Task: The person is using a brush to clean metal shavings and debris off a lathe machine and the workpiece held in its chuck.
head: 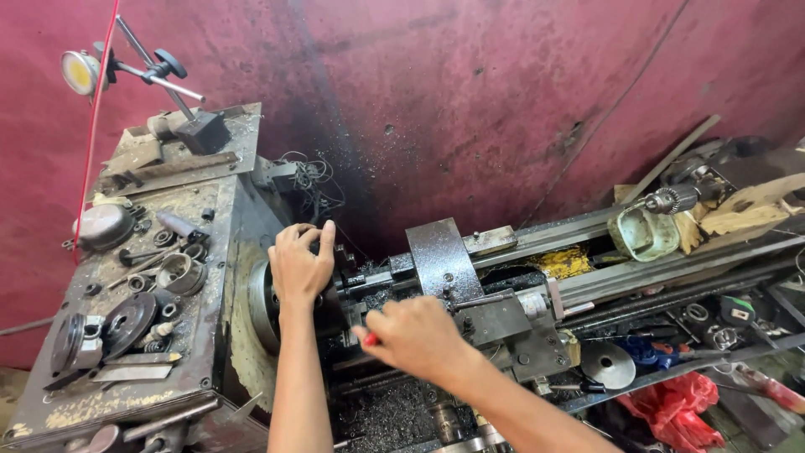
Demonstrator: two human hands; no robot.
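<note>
Dark red wall behind, hands: left (300,267) on lathe chuck (267,304), right (417,338) round red-handled tool (369,339).

A dark red wall (470,92) fills the back of the shop, stained black down its middle and flecked with grime. A thin red cord (94,126) hangs down its left side. At lower left a patch of pale concrete floor (10,386) shows. Light falls evenly from above, soft, with no hard shadows.
</note>
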